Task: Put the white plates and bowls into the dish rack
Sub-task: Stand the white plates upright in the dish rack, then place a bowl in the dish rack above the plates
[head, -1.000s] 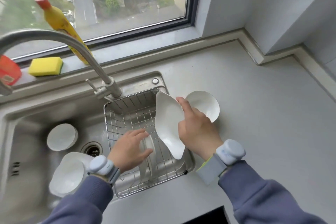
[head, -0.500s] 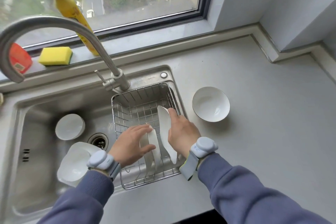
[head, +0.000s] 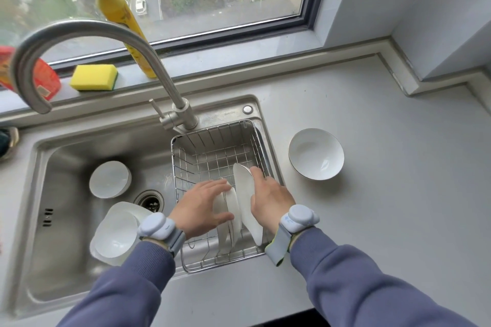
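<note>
A wire dish rack [head: 212,141] sits in the right part of the steel sink [head: 53,247]. My right hand [head: 271,199] grips a white plate [head: 245,199] standing on edge in the rack. Just to its left stand two more white plates [head: 228,223] on edge, and my left hand [head: 202,207] rests against them with fingers spread. A white bowl [head: 316,154] sits upright on the counter right of the rack. In the sink basin lie an upturned white bowl [head: 109,179] and a white bowl stacked on a plate [head: 117,233].
The curved tap [head: 87,32] arches over the sink from behind the rack. On the window sill stand a yellow bottle [head: 119,21], a yellow sponge [head: 94,77] and a red packet [head: 45,82]. Grey counter [head: 385,194] stretches to the right, up to the wall.
My right hand lowered the white plate from above the rack's right edge down into the rack, next to the standing plates. My left hand stayed on those plates.
</note>
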The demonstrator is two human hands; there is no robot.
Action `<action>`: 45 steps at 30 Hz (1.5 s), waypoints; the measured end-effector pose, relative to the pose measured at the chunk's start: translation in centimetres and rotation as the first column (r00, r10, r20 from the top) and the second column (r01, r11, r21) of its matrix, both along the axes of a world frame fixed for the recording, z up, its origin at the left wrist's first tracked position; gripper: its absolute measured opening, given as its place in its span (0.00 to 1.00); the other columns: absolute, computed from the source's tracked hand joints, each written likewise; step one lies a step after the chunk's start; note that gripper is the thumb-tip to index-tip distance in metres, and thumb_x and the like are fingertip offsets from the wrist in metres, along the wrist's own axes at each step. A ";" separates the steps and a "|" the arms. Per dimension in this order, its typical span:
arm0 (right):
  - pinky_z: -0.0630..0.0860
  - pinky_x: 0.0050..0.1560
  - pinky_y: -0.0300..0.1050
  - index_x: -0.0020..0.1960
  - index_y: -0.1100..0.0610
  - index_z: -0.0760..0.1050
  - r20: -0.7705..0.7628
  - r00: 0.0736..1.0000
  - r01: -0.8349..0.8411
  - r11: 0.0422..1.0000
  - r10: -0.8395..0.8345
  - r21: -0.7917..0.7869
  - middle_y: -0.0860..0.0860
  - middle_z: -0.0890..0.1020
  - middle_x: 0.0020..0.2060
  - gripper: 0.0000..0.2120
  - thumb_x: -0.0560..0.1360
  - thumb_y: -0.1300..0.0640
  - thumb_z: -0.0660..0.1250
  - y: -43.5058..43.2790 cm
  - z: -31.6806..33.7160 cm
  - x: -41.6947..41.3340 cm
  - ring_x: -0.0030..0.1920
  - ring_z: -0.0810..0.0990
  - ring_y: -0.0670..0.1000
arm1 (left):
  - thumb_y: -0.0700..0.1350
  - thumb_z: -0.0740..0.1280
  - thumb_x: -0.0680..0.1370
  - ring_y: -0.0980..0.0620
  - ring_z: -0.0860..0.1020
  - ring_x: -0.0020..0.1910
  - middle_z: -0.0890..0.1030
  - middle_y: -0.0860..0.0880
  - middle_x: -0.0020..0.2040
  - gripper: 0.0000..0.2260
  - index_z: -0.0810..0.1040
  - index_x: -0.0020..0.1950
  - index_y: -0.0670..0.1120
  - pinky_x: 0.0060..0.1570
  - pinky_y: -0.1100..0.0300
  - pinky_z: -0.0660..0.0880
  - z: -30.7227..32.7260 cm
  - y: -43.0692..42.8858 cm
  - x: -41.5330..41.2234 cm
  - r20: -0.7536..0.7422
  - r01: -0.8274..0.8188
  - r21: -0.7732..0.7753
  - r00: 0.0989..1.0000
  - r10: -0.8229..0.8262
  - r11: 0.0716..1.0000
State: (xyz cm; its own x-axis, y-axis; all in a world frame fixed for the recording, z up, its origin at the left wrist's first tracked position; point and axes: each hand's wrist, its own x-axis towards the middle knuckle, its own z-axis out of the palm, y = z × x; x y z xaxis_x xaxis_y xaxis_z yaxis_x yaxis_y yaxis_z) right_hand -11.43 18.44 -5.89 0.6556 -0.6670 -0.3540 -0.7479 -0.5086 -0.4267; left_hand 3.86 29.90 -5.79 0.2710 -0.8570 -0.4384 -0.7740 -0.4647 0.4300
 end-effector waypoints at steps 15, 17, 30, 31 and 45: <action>0.73 0.46 0.52 0.69 0.54 0.61 0.012 1.000 -0.010 0.991 0.008 0.132 0.60 0.80 0.52 0.17 0.81 0.50 0.54 -0.5 0.0 0.9 0.48 0.77 0.62 | 0.61 0.73 0.72 0.53 0.62 0.78 0.65 0.57 0.79 0.33 0.69 0.76 0.55 0.78 0.54 0.56 -0.4 -0.6 -0.5 -0.016 -0.018 0.009 1.000 0.018 1.000; 0.72 0.47 0.53 0.67 0.54 0.62 0.012 1.000 -0.029 0.983 0.027 0.179 0.60 0.80 0.53 0.18 0.82 0.47 0.52 0.0 0.1 1.1 0.51 0.78 0.63 | 0.61 0.74 0.72 0.53 0.62 0.78 0.66 0.57 0.79 0.34 0.70 0.75 0.55 0.78 0.53 0.57 -0.6 -0.2 -0.4 -0.028 -0.032 0.018 0.999 0.033 0.999; 0.73 0.56 0.55 0.73 0.53 0.58 -0.014 1.000 -0.004 0.955 0.009 0.298 0.60 0.78 0.60 0.24 0.82 0.42 0.50 0.6 0.8 1.3 0.60 0.77 0.64 | 0.59 0.75 0.72 0.53 0.60 0.79 0.66 0.55 0.80 0.37 0.66 0.79 0.53 0.79 0.54 0.56 -0.4 -0.5 -0.8 -0.043 -0.046 -0.001 0.998 0.045 0.999; 0.73 0.58 0.56 0.75 0.51 0.57 -0.007 1.000 -0.005 0.950 0.007 0.313 0.59 0.78 0.62 0.25 0.82 0.41 0.50 0.5 0.7 1.2 0.61 0.77 0.63 | 0.59 0.75 0.73 0.52 0.60 0.79 0.66 0.55 0.80 0.38 0.65 0.79 0.52 0.79 0.54 0.56 -0.3 -0.5 -0.8 -0.040 -0.042 0.004 0.998 0.042 0.999; 0.64 0.25 0.39 0.44 0.58 0.79 -0.050 0.674 0.569 0.476 -0.737 0.671 0.49 0.76 0.26 0.32 0.77 0.30 0.54 -4.1 -0.3 -6.7 0.23 0.69 0.51 | 0.51 0.60 0.82 0.45 0.78 0.61 0.85 0.48 0.59 0.19 0.77 0.69 0.44 0.59 0.53 0.73 3.9 -10.9 -5.2 -0.098 -0.108 -0.155 0.991 0.093 0.982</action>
State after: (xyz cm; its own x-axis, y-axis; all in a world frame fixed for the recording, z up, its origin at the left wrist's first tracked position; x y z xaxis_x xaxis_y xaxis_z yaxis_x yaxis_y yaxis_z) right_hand -18.17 14.38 -6.24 0.2291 -0.6302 -0.7418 -0.5930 0.5140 -0.6198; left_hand -1.38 19.04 -1.91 0.3251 -0.8881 -0.3249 -0.6819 -0.4582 0.5701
